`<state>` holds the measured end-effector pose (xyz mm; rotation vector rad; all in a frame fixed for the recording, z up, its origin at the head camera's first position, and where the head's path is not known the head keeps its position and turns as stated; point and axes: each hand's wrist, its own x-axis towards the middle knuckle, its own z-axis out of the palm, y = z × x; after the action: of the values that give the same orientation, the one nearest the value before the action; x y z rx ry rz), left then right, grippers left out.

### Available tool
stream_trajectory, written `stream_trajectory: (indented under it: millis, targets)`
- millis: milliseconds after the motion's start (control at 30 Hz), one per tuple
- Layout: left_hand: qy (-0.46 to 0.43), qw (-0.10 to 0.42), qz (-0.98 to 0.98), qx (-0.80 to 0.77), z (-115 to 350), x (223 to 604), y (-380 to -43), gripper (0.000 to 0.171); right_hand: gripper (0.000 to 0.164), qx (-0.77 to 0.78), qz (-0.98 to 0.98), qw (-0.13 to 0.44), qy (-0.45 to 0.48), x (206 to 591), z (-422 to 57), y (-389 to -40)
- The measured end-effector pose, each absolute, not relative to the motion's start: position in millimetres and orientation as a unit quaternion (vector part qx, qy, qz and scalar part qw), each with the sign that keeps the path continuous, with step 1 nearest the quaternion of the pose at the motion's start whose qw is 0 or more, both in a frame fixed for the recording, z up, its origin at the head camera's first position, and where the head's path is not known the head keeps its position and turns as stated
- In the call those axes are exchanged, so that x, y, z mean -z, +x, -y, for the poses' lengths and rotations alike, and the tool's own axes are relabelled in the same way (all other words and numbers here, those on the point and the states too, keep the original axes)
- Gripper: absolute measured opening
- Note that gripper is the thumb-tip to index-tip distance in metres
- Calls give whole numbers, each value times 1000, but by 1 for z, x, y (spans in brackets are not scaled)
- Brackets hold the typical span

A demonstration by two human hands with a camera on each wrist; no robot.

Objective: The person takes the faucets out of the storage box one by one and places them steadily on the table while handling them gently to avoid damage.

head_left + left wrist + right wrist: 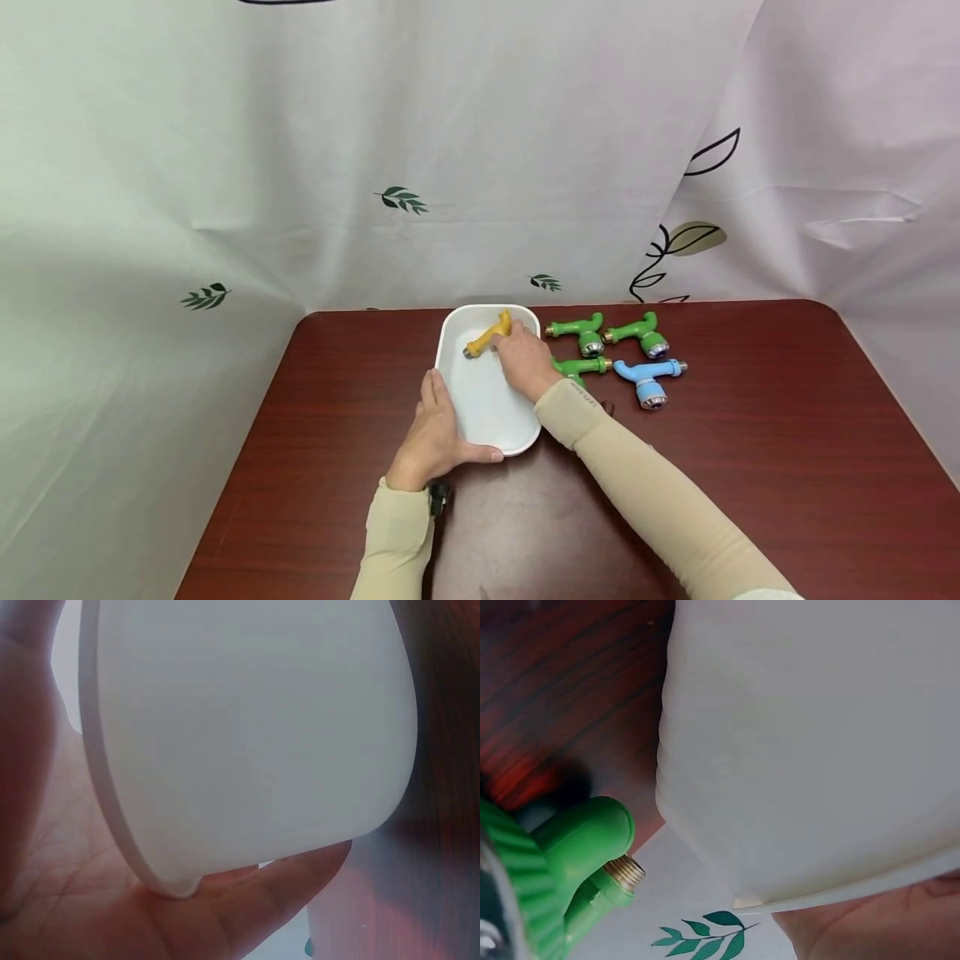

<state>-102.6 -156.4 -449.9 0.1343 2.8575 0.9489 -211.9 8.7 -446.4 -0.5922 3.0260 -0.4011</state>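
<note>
A deep white plastic tray [491,408] stands on the table with its long side pointing away from me. My left hand [431,437] holds its near left corner, thumb along the near rim and fingers along the left side. The left wrist view shows the tray's outer wall [255,742] against the palm and fingers. Inside the far part of the tray, my right hand [525,358] grips a yellow plastic tap [483,337] with a metal threaded end. Its fingertips are partly hidden. In the right wrist view the tray wall [802,750] covers the tap.
Right of the tray lie green taps [577,329], [637,331] and another green tap [585,367] partly behind my right wrist. A light blue tap [648,375] lies beside them. A patterned white curtain [480,150] hangs behind the dark red table [787,450].
</note>
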Motion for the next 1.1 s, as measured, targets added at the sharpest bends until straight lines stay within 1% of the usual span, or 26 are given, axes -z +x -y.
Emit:
stream_trajectory:
  millis: [267, 533, 733, 1100]
  targets:
    - [41, 74, -946, -312, 156, 450, -103, 157, 23, 147, -968, -2, -205, 448, -14, -210]
    - [42, 78, -946, -312, 157, 451, -103, 156, 26, 174, -962, -20, -211, 440, -17, -205]
    - [48, 71, -946, -311, 158, 452, -104, 156, 30, 194, -955, -32, -221, 432, -20, -197]
    - [49, 68, -948, -308, 158, 452, -104, 156, 31, 223, -949, -43, -219, 418, -33, -177]
